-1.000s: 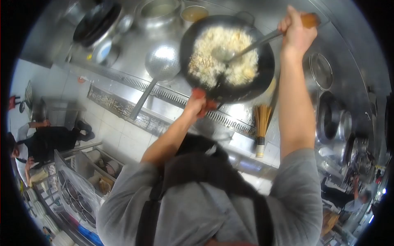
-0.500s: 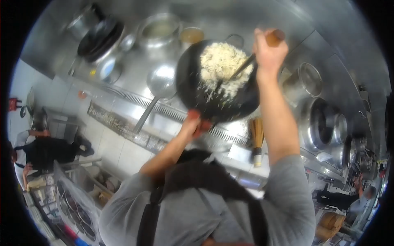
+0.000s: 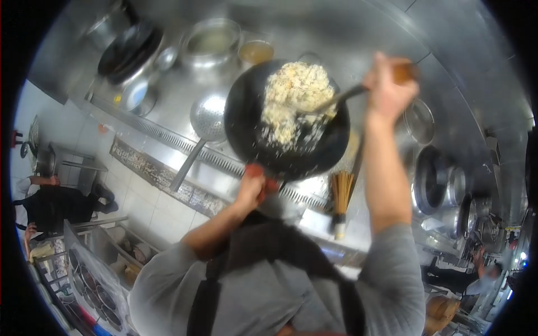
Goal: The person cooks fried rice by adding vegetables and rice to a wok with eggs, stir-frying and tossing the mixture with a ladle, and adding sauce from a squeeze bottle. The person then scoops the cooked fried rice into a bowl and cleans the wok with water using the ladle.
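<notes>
1. Rice [image 3: 298, 84], heaped toward the far side of the wok [image 3: 314, 159], grains scattered nearward!
2. Ladle [image 3: 347, 96] in the rice, long handle slanting out over the wok's right rim.
3. Right hand [image 3: 389, 89], looking nearer the rice, wrapped round that handle, arm outstretched right of the wok.
4. Left hand [image 3: 250, 189], clenched on cloth [image 3: 254, 170] at the wok's near-left rim, elbow bent.

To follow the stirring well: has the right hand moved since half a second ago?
Yes, the right hand has moved rightward in the picture, nearer the round strainer.
</notes>
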`<state>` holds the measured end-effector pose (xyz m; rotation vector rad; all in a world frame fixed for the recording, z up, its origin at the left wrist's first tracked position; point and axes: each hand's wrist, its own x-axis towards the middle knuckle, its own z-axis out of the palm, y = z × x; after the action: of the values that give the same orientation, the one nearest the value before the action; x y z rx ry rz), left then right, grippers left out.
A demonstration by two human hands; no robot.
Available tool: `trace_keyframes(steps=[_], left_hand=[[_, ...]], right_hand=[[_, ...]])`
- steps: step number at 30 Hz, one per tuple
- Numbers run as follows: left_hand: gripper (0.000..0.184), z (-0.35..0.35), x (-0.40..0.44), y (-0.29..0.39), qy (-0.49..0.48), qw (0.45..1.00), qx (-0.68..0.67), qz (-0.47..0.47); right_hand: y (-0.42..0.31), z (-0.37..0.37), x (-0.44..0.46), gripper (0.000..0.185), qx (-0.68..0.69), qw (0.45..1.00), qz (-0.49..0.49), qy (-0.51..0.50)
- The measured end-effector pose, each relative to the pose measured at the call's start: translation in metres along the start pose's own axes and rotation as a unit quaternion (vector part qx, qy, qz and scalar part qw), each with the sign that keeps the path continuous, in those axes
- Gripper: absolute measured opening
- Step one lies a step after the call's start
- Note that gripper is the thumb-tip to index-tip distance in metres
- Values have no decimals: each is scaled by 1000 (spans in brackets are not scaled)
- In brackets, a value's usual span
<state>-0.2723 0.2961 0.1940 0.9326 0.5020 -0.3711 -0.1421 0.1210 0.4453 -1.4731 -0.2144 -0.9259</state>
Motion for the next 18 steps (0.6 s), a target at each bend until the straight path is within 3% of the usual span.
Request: trace_keyframes(steps=[2, 5, 9, 10, 12, 13, 16, 18], left_hand=[[29, -6, -7, -7, 13, 999, -8, 40], [33, 5, 53, 12, -7, 999, -28, 29], [34, 1, 112, -6, 2, 997, -7, 74], [34, 1, 115, -2, 5, 997, -8, 77], [37, 0, 114, -1, -10, 996, 72, 60], [37, 1, 110, -4, -6, 996, 74, 57], [32, 0, 104, -6, 10, 994, 97, 48], [20, -1, 112, -2, -7, 999, -17, 35]], right_hand=[[-38, -13, 18, 17, 80, 996, -35, -15], [-70, -29, 36, 14, 155, 976, -124, -89], [-38, -32, 35, 10, 210, 953, -171, -139], [-13, -30, 27, 13, 207, 968, -94, -103], [64, -10, 10, 16, 50, 998, 14, -28], [104, -9, 2, 17, 110, 990, 66, -65], [87, 11, 29, 19, 111, 983, 99, -108], [62, 24, 58, 19, 52, 983, 121, -127]])
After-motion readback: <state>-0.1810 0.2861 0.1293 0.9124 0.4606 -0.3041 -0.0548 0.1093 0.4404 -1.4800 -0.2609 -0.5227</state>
